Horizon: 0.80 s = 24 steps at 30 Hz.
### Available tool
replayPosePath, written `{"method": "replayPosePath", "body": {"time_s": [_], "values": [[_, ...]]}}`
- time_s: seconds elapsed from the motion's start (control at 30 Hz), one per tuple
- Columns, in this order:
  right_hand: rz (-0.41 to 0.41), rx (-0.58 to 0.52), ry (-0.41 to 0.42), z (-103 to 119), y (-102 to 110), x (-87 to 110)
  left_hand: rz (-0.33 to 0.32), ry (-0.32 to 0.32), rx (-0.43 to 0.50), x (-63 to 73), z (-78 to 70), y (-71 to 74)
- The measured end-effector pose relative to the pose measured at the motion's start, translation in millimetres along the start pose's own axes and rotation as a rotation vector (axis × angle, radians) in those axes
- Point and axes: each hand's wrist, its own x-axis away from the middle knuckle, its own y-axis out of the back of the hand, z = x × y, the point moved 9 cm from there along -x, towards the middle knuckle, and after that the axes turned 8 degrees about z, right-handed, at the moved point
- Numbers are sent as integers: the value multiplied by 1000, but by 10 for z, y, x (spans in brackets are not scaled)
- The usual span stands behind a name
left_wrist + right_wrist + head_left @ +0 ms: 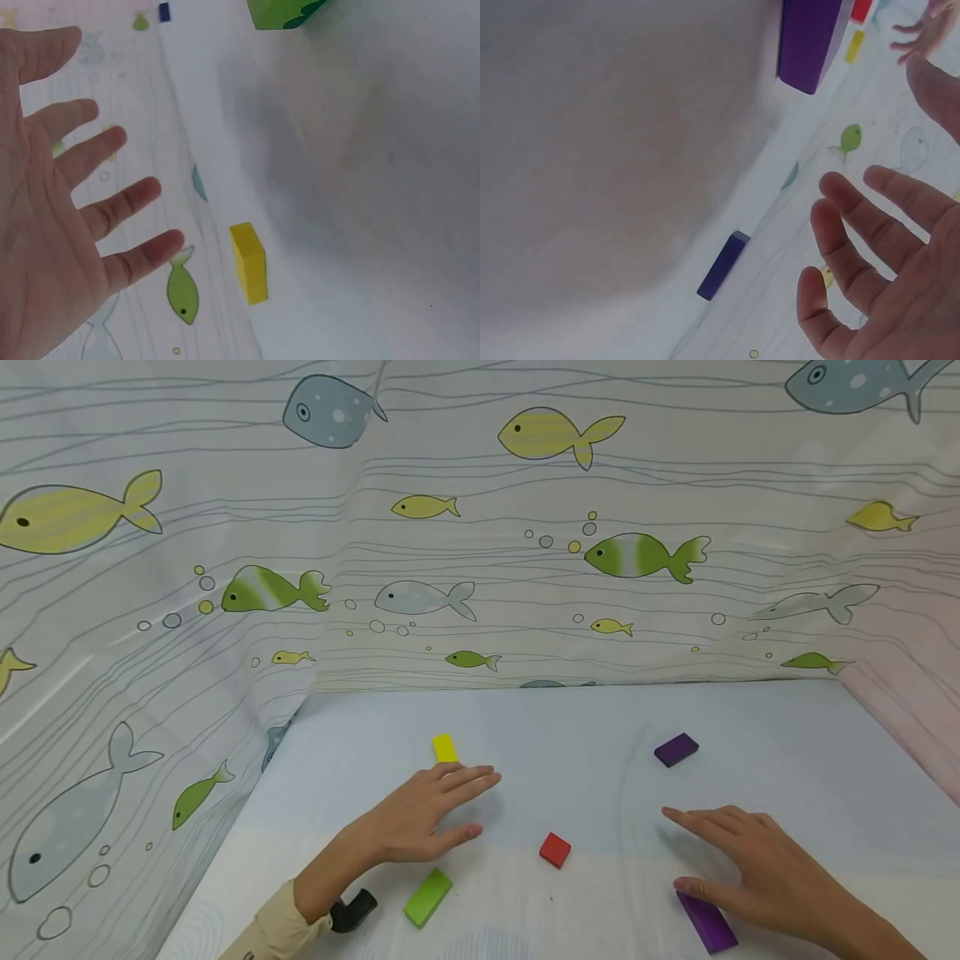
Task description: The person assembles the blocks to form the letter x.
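My left hand (420, 814) hovers over the table with its fingers spread and holds nothing. Just past its fingertips is a yellow block (445, 747), partly hidden by them in the head view. Nearer me, below that hand, lies a light green block (428, 898). Over on the right, my right hand (765, 868) is also spread, its thumb overlapping the end of a long purple block (708, 922); the right wrist view shows that purple block (808, 45) apart from the fingers. Between the hands sits a small red block (555, 850). A dark purple block (677, 749) lies beyond the right hand.
A pale cloth covers the table (570, 727). Behind it and along the left hangs a white curtain (480, 552) printed with fish, with a pinkish stretch at the right. A black curved piece (354, 911) sits by my left cuff.
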Motion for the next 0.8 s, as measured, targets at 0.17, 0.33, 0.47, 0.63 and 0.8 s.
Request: {"method": "replayPosePath", "body": {"time_s": [0.17,0.33,0.47,0.63,0.8], "values": [[0,18,0,-2,-7,9,20,-8,-3,-37,-27,-24],[-9,27,10,8,0,22,26,-22,-10,-70,-61,-31],[34,22,-20,-8,-27,17,22,-42,-16,-100,-99,-37],[110,2,-65,-37,-68,5,25,-51,-19,-120,-129,-59],[120,-2,-49,-25,-78,14,35,-56,-2,-142,-162,-74]]}}
